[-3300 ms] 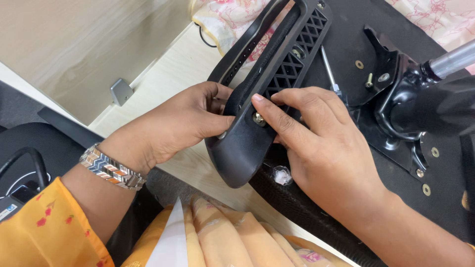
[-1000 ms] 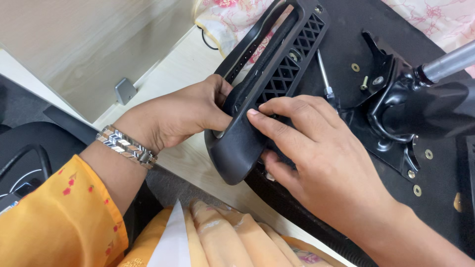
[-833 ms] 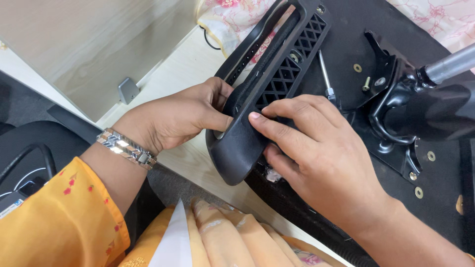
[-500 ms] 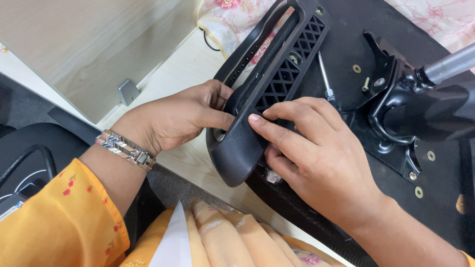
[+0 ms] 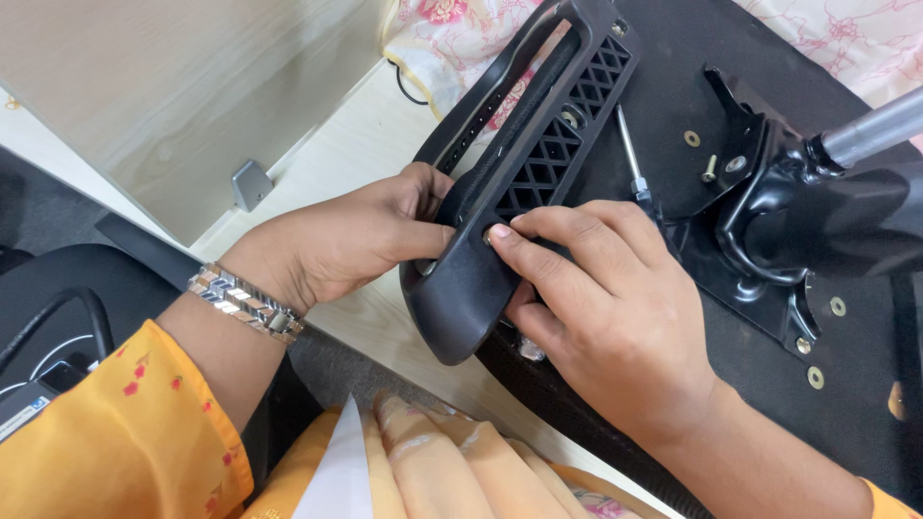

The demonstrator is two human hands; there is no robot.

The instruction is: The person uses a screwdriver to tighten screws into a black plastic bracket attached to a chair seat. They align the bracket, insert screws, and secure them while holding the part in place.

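Armrest (image 5: 510,183), black plastic, lies on chair seat underside (image 5: 692,58); left hand (image 5: 346,240) clasps its lower end, right hand (image 5: 615,308) fingertips press its screw hole. Mounting looks unfinished; screwdriver (image 5: 630,163) idle.

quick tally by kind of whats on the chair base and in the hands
armrest: 1
screwdriver: 1
metal bracket: 1
loose screw: 1
hands: 2, left hand, right hand
total: 6
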